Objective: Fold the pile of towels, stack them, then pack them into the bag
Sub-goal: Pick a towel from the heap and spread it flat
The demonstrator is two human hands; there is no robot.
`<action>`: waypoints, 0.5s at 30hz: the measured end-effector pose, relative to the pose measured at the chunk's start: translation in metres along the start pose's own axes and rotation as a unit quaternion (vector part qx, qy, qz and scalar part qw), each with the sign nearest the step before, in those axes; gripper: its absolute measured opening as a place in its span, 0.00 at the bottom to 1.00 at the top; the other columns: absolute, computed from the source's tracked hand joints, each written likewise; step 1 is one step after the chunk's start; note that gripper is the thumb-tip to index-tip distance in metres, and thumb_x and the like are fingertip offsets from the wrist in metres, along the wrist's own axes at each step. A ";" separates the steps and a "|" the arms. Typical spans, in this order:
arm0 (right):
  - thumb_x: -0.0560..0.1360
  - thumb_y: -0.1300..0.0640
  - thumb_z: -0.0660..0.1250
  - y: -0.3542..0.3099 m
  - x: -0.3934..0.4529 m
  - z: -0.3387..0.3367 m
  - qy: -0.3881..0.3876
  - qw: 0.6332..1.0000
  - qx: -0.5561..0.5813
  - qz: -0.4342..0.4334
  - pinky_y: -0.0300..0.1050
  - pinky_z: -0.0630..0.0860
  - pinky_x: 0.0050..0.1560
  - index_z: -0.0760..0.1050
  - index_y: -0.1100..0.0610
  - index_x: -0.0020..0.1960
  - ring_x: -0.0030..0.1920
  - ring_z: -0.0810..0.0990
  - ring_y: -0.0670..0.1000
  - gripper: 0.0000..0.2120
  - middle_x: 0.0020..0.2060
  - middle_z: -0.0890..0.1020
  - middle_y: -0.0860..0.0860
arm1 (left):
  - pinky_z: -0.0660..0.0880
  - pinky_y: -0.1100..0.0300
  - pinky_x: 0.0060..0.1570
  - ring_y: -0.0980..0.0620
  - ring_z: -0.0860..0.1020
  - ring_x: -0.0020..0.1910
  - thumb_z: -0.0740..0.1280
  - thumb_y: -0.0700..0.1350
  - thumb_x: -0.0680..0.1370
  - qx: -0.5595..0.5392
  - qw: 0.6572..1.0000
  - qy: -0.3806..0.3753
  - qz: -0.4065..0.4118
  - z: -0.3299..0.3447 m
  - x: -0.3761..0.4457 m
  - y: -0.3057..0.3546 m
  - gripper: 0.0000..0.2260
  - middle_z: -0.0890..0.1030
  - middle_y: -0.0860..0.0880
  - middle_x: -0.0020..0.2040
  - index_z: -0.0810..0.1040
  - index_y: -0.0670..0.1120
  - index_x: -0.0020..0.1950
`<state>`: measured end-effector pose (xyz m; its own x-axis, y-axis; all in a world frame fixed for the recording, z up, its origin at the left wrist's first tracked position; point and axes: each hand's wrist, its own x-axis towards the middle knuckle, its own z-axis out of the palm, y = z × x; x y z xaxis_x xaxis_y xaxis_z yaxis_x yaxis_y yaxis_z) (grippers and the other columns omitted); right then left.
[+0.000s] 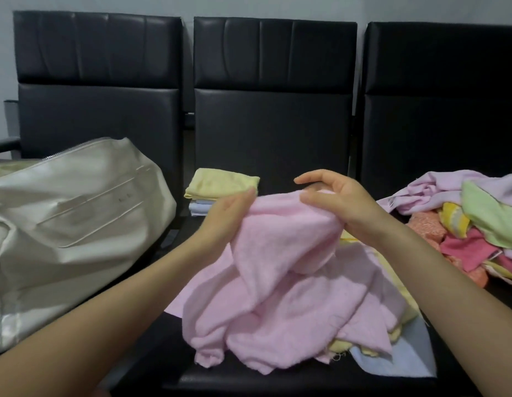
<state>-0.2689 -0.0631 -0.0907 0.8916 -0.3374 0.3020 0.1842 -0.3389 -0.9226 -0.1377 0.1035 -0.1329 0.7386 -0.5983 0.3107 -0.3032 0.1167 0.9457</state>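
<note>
Few folded towels [220, 186] stacked. Both hands, left hand [230, 207] and right hand [335, 200], pinch pink towel [280, 270]. Big pile [475, 222] left; bag [71, 224] not packed.

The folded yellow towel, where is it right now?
In the head view, the folded yellow towel tops a small stack on the middle seat, beside the cream bag.

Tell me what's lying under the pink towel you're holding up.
Under the pink towel, held by the left hand and right hand, a yellow towel and a light blue towel peek out on the seat. Anything beneath its middle is covered.
</note>
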 end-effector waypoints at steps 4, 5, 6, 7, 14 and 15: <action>0.74 0.55 0.72 0.004 -0.002 -0.001 -0.037 0.984 -0.166 0.051 0.36 0.74 0.45 0.81 0.50 0.54 0.41 0.80 0.43 0.09 0.40 0.84 0.50 | 0.66 0.53 0.43 0.50 0.67 0.39 0.62 0.61 0.75 0.000 0.995 0.103 0.015 -0.024 0.013 0.003 0.18 0.69 0.48 0.38 0.70 0.46 0.39; 0.75 0.54 0.71 0.007 -0.003 -0.001 -0.049 0.979 -0.185 0.066 0.39 0.74 0.45 0.83 0.52 0.51 0.40 0.79 0.44 0.06 0.40 0.85 0.52 | 0.67 0.53 0.42 0.50 0.67 0.39 0.62 0.61 0.75 -0.001 0.993 0.112 0.023 -0.028 0.015 0.003 0.18 0.70 0.48 0.39 0.71 0.46 0.41; 0.75 0.53 0.70 0.008 -0.005 -0.001 -0.065 0.973 -0.207 0.075 0.40 0.73 0.43 0.83 0.56 0.46 0.39 0.78 0.44 0.07 0.38 0.84 0.53 | 0.67 0.54 0.42 0.50 0.67 0.39 0.62 0.61 0.76 0.004 0.992 0.120 0.027 -0.033 0.017 0.000 0.18 0.69 0.47 0.39 0.71 0.46 0.41; 0.76 0.53 0.69 0.012 -0.005 -0.004 -0.080 0.968 -0.225 0.079 0.41 0.70 0.39 0.80 0.60 0.41 0.36 0.75 0.45 0.12 0.34 0.80 0.54 | 0.67 0.55 0.41 0.51 0.67 0.38 0.62 0.59 0.78 0.012 0.991 0.129 0.032 -0.036 0.018 -0.003 0.18 0.68 0.47 0.38 0.70 0.45 0.40; 0.81 0.60 0.61 0.016 0.000 -0.013 0.108 0.982 0.149 0.033 0.38 0.74 0.37 0.79 0.58 0.46 0.36 0.78 0.43 0.09 0.34 0.81 0.47 | 0.64 0.61 0.34 0.59 0.66 0.30 0.64 0.53 0.79 0.259 0.957 0.063 0.118 -0.043 0.013 -0.016 0.17 0.69 0.58 0.28 0.66 0.49 0.32; 0.81 0.60 0.61 0.011 0.000 -0.015 0.120 0.972 0.200 0.025 0.37 0.75 0.38 0.79 0.58 0.47 0.37 0.80 0.44 0.09 0.35 0.82 0.47 | 0.66 0.60 0.36 0.60 0.69 0.32 0.63 0.54 0.79 0.286 0.953 0.020 0.101 -0.039 0.009 -0.016 0.15 0.73 0.59 0.30 0.70 0.52 0.34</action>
<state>-0.2733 -0.0799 -0.0978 0.7908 -0.5553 0.2573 0.3315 0.0352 -0.9428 -0.1025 0.1274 -0.1417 0.6489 -0.5774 0.4956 -0.7121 -0.2313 0.6629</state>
